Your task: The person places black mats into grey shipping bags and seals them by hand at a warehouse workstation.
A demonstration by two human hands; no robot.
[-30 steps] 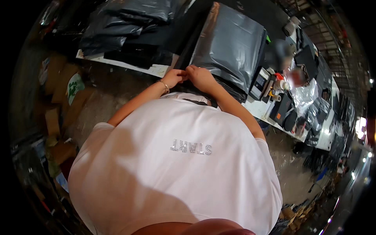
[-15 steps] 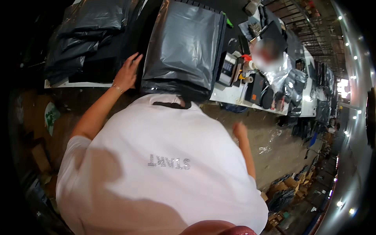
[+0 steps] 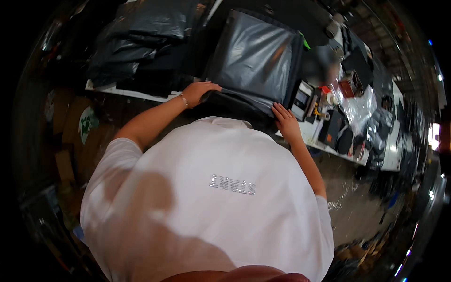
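A long white table (image 3: 329,146) carries a big grey plastic bag (image 3: 253,61) lying flat, its near edge pressed under the left hand (image 3: 199,91) with fingers spread at one corner and under the right hand (image 3: 285,123), palm down and open, at the other corner.

Dim room; white workbench (image 3: 123,91); bare concrete floor (image 3: 347,197).
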